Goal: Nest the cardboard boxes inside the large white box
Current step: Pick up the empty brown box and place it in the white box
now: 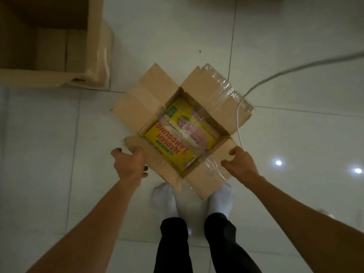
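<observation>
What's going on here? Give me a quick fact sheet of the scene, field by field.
Setting: pale tiled floor
Centre: open cardboard box, four flaps spread
Inside it: yellow printed carton
Left hand: gripping the near-left flap
Right hand: at the near-right flap, grip unclear
Top left: larger open box
Also: cable, white socks

An open brown cardboard box point(199, 89), flaps spread, holds a yellow printed box point(171, 146) inside.
</observation>
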